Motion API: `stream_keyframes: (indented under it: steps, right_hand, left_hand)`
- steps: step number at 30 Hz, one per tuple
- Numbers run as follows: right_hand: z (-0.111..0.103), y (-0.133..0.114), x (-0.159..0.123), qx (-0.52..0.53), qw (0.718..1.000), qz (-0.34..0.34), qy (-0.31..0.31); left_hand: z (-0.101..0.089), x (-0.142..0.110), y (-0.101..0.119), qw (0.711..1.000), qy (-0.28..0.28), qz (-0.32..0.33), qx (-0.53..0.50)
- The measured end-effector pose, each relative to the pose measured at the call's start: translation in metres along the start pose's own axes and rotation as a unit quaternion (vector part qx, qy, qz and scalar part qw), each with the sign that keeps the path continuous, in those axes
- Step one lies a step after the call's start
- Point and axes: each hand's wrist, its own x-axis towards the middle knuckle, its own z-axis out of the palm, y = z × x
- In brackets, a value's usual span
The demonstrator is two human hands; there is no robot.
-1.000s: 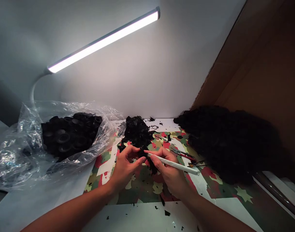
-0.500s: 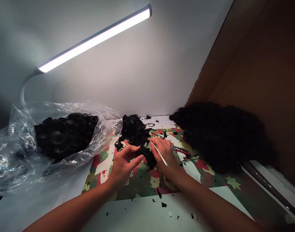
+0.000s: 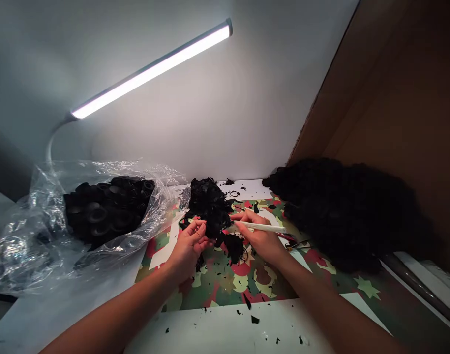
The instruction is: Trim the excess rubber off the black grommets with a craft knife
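A slim white pen-like tool (image 3: 266, 227) lies in the grip of my right hand (image 3: 259, 236), slanting back over the hand. Its working tip is too small to make out. My left hand (image 3: 191, 245) is closed in a pinch beside the heap of black scraps (image 3: 210, 204); whatever it pinches, if anything, is hidden. Between my hands a smaller clump of black shreds (image 3: 234, 246) rests on the camouflage-patterned sheet (image 3: 219, 282).
To the left, a clear plastic bag (image 3: 169, 184) holds many black rubber-like rings (image 3: 110, 206). A large black pile (image 3: 350, 211) stands at right against cardboard (image 3: 394, 98). A lit lamp (image 3: 154, 69) hangs above. Red-handled tools (image 3: 286, 238) lie behind my right wrist.
My left hand has gone from spread fingers to a pinch. In my right hand the white tool has swung from steep to nearly level. The view has shifted slightly.
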Motion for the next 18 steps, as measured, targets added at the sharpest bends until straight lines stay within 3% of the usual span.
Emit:
stream_keyframes:
  steps: [3, 6, 11, 13, 15, 16, 18]
  right_hand:
    - [0.006, -0.010, -0.008, 0.143, 0.989, -0.024, 0.029]
    - [0.009, -0.017, -0.016, 0.138, 0.986, -0.056, 0.075]
    - [0.020, -0.025, -0.024, 0.014, 0.996, -0.067, -0.054]
    - [0.024, -0.024, -0.025, 0.011, 0.995, -0.077, -0.066]
    - [0.026, -0.021, -0.023, 0.029, 0.996, -0.064, -0.050]
    - [0.025, -0.020, -0.022, 0.045, 0.997, -0.046, -0.045]
    - [0.022, -0.016, -0.019, 0.088, 0.995, 0.001, -0.046]
  left_hand:
    - [0.002, 0.000, 0.002, 1.000, -0.001, 0.007, 0.000]
    - [0.003, 0.000, 0.001, 1.000, 0.011, 0.021, 0.001]
    - [0.004, -0.003, -0.008, 0.998, 0.015, 0.030, 0.060]
    - [0.005, -0.008, -0.008, 0.991, -0.006, 0.025, 0.130]
    - [0.006, -0.013, -0.003, 0.967, -0.032, 0.069, 0.244]
    - [0.006, -0.014, 0.000, 0.941, -0.046, 0.118, 0.314]
    - [0.004, -0.014, 0.007, 0.863, -0.077, 0.240, 0.438]
